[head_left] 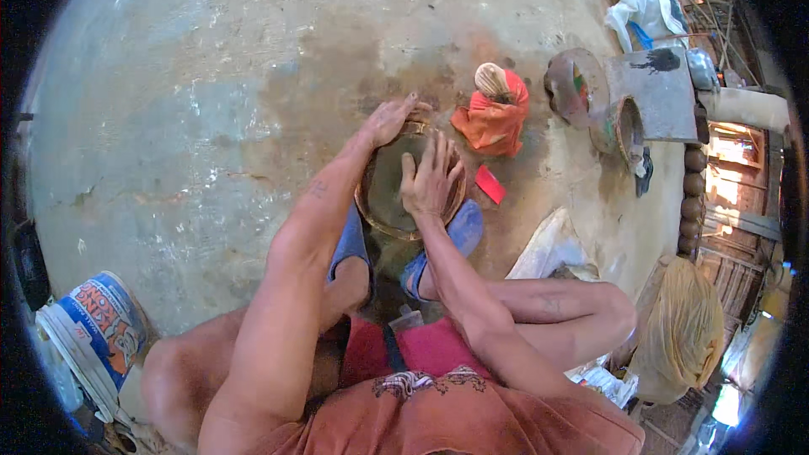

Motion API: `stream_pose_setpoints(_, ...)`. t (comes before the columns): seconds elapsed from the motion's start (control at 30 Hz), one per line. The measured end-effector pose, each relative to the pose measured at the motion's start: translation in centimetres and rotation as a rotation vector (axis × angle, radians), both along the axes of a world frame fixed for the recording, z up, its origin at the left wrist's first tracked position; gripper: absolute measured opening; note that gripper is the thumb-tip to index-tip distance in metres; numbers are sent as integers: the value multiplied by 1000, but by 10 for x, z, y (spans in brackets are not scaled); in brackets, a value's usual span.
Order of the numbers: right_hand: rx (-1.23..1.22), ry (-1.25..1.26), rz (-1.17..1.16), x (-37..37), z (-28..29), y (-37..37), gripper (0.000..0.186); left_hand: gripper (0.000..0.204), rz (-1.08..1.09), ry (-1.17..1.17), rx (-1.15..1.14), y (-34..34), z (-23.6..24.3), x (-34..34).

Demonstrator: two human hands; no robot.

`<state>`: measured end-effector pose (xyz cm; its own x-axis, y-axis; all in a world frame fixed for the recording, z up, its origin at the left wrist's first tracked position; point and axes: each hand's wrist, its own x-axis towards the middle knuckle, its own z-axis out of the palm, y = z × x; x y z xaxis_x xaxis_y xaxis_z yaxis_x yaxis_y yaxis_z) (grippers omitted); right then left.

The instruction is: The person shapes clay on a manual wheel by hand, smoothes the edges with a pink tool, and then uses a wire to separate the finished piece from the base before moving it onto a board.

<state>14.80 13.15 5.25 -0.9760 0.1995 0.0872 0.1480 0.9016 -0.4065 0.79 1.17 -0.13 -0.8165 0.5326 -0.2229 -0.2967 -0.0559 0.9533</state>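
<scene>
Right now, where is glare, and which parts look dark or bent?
Head view: white glare at the slatted wooden wall, far right; head view: black corners, the blue-and-white bucket seemingly skewed near the rim; head view: left hand and right hand softly lit.

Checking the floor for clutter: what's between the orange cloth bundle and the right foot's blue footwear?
A small flat red piece, seen in the head view.

A stained grey floor [211, 50] spreads wide; at right, bright light [726, 170] breaks through a slatted brown wall [731, 268].
</scene>
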Motion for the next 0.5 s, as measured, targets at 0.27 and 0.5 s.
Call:
stream_pose_setpoints(0.27, -78, -230, 166, -71, 39, 62, 74, 68, -35, -97, 75, -1, 12, -4)
stream_pose_setpoints(0.5, -9, -548, 342, -107, 11, 61, 81, 62, -41, -6, -35, -4, -7, -4)
